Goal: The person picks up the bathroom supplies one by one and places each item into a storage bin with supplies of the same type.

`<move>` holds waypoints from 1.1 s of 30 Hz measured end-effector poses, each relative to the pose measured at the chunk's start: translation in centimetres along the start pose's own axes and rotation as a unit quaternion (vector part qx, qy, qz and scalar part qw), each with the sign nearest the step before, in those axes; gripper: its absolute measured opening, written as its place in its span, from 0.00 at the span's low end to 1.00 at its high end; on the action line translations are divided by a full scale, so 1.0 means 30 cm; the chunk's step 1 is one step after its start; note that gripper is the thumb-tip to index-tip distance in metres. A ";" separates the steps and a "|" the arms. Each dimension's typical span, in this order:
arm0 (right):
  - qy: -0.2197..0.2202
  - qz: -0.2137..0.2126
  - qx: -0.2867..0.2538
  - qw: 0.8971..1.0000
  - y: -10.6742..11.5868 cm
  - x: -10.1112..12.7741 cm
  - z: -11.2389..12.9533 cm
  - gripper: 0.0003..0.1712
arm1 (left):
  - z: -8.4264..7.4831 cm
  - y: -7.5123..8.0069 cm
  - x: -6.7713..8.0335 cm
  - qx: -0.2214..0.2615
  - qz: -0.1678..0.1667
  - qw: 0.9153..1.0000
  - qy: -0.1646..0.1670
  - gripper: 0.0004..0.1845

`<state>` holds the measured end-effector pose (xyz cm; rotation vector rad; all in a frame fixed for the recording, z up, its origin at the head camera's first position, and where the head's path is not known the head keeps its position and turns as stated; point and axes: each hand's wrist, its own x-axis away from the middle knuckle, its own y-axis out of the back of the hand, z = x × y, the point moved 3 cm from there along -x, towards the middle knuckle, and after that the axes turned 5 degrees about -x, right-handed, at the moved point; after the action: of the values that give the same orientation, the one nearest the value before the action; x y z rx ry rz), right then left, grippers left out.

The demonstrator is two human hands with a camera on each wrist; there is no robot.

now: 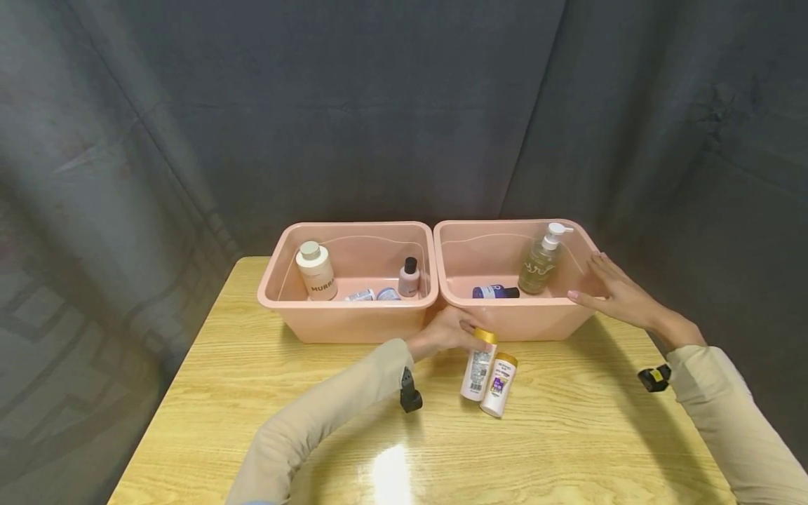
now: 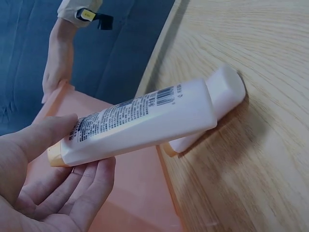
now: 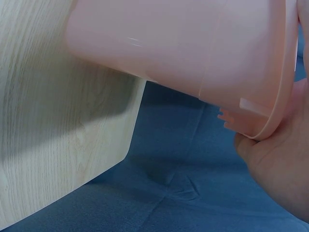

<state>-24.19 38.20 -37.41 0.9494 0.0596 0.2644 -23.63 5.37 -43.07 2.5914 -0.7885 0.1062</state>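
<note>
My left hand [image 1: 449, 330] pinches a white toiletry bottle with a gold cap [image 1: 478, 372] near its cap end, thumb on one side and fingers on the other. Its back, printed with small text and a barcode [image 2: 165, 96], faces up in the left wrist view. Partly behind it, a second white, gold-capped bottle with a purple label [image 1: 499, 386] lies on the table. At the right end of the right pink bin [image 1: 530, 321], my right hand [image 1: 621, 298] rests against the rim corner, its fingers fairly straight and the thumb apart at the front rim.
Side by side with the right bin stands a left pink bin [image 1: 353, 324], holding a large white bottle [image 1: 317, 275], a black-capped bottle [image 1: 409, 279] and small containers. Inside the right bin are a pump bottle [image 1: 538, 266] and a purple bottle [image 1: 489, 292]. A grey curtain hangs behind the wooden table [image 1: 240, 393].
</note>
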 end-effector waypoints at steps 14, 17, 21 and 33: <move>0.003 -0.001 0.005 1.000 0.004 0.000 0.003 0.57 | -0.029 -0.019 0.014 -0.012 0.015 1.000 -0.014 0.20; 0.004 -0.001 0.006 1.000 0.006 0.000 0.000 0.57 | -0.040 -0.023 0.019 -0.020 0.019 0.999 -0.019 0.20; 0.006 -0.003 0.004 1.000 0.007 -0.001 -0.001 0.57 | -0.054 -0.028 0.024 -0.023 0.022 0.999 -0.018 0.18; 0.009 -0.001 0.001 1.000 0.005 0.000 -0.003 0.57 | -0.114 -0.016 0.032 -0.066 0.025 0.997 -0.015 0.18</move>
<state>-24.23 38.36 -37.34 0.9485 0.0767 0.2708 -22.40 6.69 -39.98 2.4550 -0.8425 0.0282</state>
